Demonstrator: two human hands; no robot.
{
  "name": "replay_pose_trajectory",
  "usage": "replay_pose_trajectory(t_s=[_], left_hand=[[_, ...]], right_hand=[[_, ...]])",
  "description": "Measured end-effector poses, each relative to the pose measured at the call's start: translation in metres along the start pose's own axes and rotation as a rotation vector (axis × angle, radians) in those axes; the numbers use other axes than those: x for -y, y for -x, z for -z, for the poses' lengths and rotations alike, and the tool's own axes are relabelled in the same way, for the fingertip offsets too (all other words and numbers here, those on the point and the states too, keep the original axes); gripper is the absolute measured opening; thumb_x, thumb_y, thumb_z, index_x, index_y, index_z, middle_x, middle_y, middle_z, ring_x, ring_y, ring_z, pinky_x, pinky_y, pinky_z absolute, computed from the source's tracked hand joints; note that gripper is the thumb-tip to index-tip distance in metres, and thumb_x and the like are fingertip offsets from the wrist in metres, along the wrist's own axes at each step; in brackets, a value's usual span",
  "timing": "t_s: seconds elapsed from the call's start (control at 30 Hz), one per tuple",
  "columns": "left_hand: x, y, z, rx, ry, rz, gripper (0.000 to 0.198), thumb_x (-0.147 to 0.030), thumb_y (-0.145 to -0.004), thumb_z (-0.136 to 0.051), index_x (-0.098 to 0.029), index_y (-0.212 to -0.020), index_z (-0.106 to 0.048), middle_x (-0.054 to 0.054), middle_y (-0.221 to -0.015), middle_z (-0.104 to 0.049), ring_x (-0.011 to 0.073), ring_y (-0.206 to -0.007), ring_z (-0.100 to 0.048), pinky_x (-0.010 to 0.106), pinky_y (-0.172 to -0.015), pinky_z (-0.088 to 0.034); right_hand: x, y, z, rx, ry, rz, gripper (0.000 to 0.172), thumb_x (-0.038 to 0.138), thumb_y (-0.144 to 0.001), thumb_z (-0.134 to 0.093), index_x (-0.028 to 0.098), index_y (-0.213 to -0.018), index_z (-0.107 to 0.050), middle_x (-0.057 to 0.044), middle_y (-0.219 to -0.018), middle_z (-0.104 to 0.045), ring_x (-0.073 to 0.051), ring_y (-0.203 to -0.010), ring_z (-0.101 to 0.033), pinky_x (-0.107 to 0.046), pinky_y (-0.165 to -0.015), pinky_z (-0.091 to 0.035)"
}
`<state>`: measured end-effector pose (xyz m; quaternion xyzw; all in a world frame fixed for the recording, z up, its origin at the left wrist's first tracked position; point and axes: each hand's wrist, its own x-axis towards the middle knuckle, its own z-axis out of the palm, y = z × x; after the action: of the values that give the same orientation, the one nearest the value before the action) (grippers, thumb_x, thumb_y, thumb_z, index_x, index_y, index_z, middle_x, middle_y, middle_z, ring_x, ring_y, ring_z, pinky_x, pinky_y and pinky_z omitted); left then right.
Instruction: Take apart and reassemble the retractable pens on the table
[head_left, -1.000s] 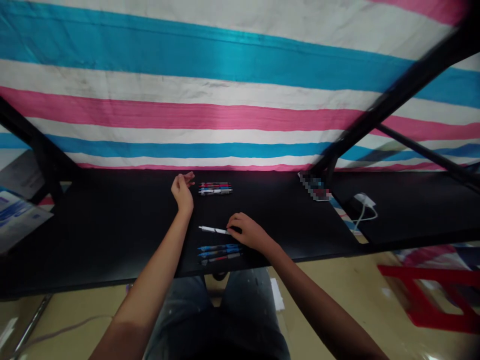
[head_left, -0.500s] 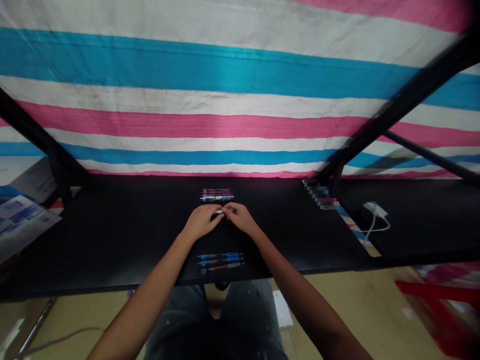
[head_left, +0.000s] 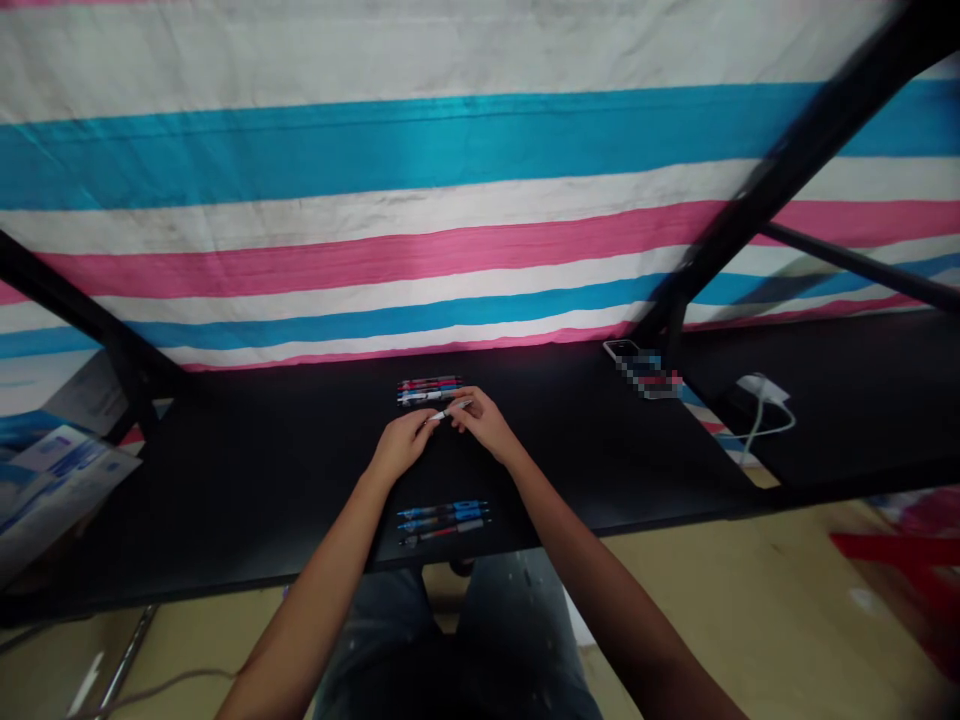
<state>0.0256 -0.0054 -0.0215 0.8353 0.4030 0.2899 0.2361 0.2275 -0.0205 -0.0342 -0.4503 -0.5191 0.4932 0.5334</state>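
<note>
Between my hands is a slim pen (head_left: 441, 415) with a light barrel, held tilted with its right end higher. My left hand (head_left: 403, 443) is closed on its left end, and the fingers of my right hand (head_left: 484, 424) pinch the other end. Just beyond my fingers, a row of several pens (head_left: 430, 396), with red, blue and white parts, lies side by side on the black table (head_left: 300, 470). Closer to my body lie two blue pens (head_left: 442, 514) and a dark pen with a grey grip (head_left: 444, 532).
A phone (head_left: 621, 349) and a blurred-out item (head_left: 651, 378) lie at the table's right end. Farther right, a white charger with a cable (head_left: 763, 388) rests on another black surface. Papers (head_left: 67, 470) stand at the left. A striped sheet (head_left: 420, 140) hangs behind, between black frame bars.
The pen in my hands has gone from nearly level to tilted, its right end raised. My right hand has lifted slightly, and the whole view has rotated a little.
</note>
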Motion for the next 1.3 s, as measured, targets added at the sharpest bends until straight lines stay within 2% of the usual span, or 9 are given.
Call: replay_pose_trajectory(t_s=[0.1, 0.27, 0.43, 0.53, 0.67, 0.83, 1.0, 1.17, 1.3], left_hand=[[-0.0055, 0.0027, 0.0038, 0.037, -0.039, 0.027, 0.028, -0.029, -0.102, -0.050, -0.020, -0.122, -0.068, 0.006, -0.106, -0.077, 0.0217, -0.094, -0.073, 0.031, -0.086, -0.055], [-0.0075, 0.0019, 0.0037, 0.019, -0.149, -0.001, 0.027, -0.029, -0.102, -0.050, -0.022, -0.122, -0.067, 0.008, -0.119, -0.074, 0.0235, -0.106, -0.071, 0.035, -0.095, -0.053], [-0.0044, 0.0018, 0.0009, -0.001, -0.168, -0.063, 0.023, -0.024, -0.101, -0.051, -0.019, -0.118, -0.066, 0.009, -0.115, -0.073, 0.0240, -0.106, -0.069, 0.037, -0.095, -0.053], [-0.0045, 0.0028, 0.0002, 0.000, -0.168, -0.053, 0.023, -0.025, -0.101, -0.051, -0.020, -0.118, -0.065, 0.008, -0.115, -0.073, 0.0228, -0.105, -0.069, 0.034, -0.091, -0.054], [-0.0082, 0.0034, 0.0010, 0.001, -0.207, -0.005, 0.023, -0.033, -0.101, -0.054, -0.021, -0.115, -0.068, 0.006, -0.109, -0.074, 0.0202, -0.091, -0.071, 0.029, -0.078, -0.053], [-0.0113, 0.0042, 0.0033, 0.000, -0.251, -0.010, 0.024, -0.037, -0.101, -0.055, -0.024, -0.114, -0.071, 0.004, -0.100, -0.074, 0.0161, -0.076, -0.068, 0.026, -0.072, -0.049], [-0.0104, 0.0048, 0.0051, -0.027, -0.238, -0.005, 0.023, -0.035, -0.101, -0.056, -0.023, -0.112, -0.072, 0.003, -0.099, -0.074, 0.0152, -0.073, -0.067, 0.026, -0.072, -0.049], [-0.0094, 0.0052, 0.0064, -0.030, -0.199, 0.001, 0.022, -0.035, -0.100, -0.056, -0.024, -0.109, -0.073, 0.003, -0.097, -0.074, 0.0155, -0.074, -0.068, 0.026, -0.071, -0.049], [-0.0072, 0.0047, 0.0066, -0.031, -0.156, -0.008, 0.023, -0.036, -0.100, -0.057, -0.023, -0.110, -0.073, 0.004, -0.101, -0.075, 0.0166, -0.077, -0.069, 0.027, -0.075, -0.051]], right_hand=[[-0.0032, -0.0001, 0.0036, -0.011, 0.086, -0.034, 0.034, 0.053, -0.086, -0.065, 0.020, -0.083, -0.061, 0.003, -0.062, -0.056, -0.011, -0.050, -0.049, -0.025, -0.050, -0.039], [-0.0025, 0.0020, 0.0053, 0.017, 0.054, 0.002, 0.034, 0.046, -0.078, -0.073, 0.020, -0.097, -0.065, 0.002, -0.072, -0.063, -0.014, -0.062, -0.059, -0.027, -0.059, -0.047], [-0.0027, 0.0029, 0.0037, -0.015, 0.121, -0.057, 0.032, 0.051, -0.083, -0.067, 0.019, -0.083, -0.061, 0.002, -0.065, -0.058, -0.011, -0.052, -0.052, -0.025, -0.051, -0.041], [-0.0017, 0.0039, 0.0041, 0.006, 0.108, -0.015, 0.029, 0.046, -0.080, -0.071, 0.019, -0.087, -0.063, 0.002, -0.068, -0.059, -0.012, -0.057, -0.054, -0.026, -0.054, -0.044], [-0.0013, 0.0052, 0.0025, 0.016, 0.011, 0.004, 0.034, 0.045, -0.077, -0.075, 0.021, -0.098, -0.064, -0.001, -0.081, -0.064, -0.014, -0.066, -0.059, -0.025, -0.054, -0.046], [-0.0046, 0.0059, 0.0012, -0.014, 0.064, -0.115, 0.036, 0.054, -0.082, -0.069, 0.019, -0.086, -0.062, 0.002, -0.065, -0.058, -0.011, -0.051, -0.048, -0.023, -0.044, -0.035], [-0.0031, 0.0061, 0.0025, 0.007, 0.060, 0.003, 0.031, 0.046, -0.077, -0.076, 0.019, -0.088, -0.065, 0.000, -0.076, -0.061, -0.012, -0.062, -0.052, -0.027, -0.059, -0.045], [-0.0034, 0.0062, 0.0003, -0.029, 0.003, 0.034, 0.033, 0.042, -0.075, -0.078, 0.021, -0.097, -0.064, -0.004, -0.093, -0.065, -0.017, -0.082, -0.060, -0.030, -0.073, -0.050], [-0.0017, 0.0074, -0.0014, -0.036, 0.024, 0.042, 0.030, 0.039, -0.077, -0.077, 0.022, -0.098, -0.063, -0.004, -0.095, -0.066, -0.019, -0.092, -0.062, -0.034, -0.086, -0.051]])
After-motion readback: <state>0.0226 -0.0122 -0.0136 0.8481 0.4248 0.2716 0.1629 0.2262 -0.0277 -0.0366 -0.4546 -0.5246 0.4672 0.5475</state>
